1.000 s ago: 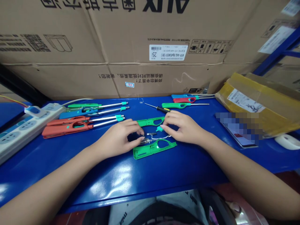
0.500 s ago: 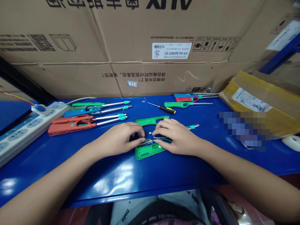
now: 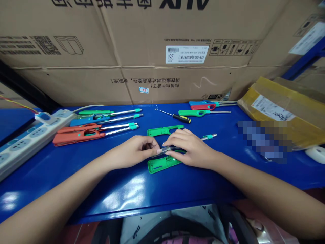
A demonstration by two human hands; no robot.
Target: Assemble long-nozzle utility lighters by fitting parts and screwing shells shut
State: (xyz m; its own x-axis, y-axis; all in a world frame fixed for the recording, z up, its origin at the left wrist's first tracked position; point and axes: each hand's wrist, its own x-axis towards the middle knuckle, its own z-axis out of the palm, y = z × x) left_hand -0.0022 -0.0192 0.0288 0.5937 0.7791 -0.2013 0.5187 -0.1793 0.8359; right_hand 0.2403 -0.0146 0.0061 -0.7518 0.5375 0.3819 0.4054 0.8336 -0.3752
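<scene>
My left hand (image 3: 135, 152) and my right hand (image 3: 189, 147) meet at the middle of the blue table (image 3: 152, 189). Both pinch a small clear tube-like lighter part (image 3: 164, 150) between their fingertips. Just below it lies a green lighter shell half (image 3: 161, 163), partly under my right hand. A second green shell half (image 3: 164, 130) lies just beyond the hands. A metal nozzle tube with a green tip (image 3: 209, 137) sticks out to the right of my right hand.
Several long lighters, red, blue and green (image 3: 96, 125), lie at the left. A power strip (image 3: 22, 142) is at the far left. A small screwdriver (image 3: 177, 117) and more lighters (image 3: 203, 109) lie at the back. Cardboard boxes (image 3: 152, 51) wall the back; a yellow parcel (image 3: 284, 108) sits right.
My right hand has come back from the far shell half toward my left hand. Both hands now pinch the clear part above the near green shell half.
</scene>
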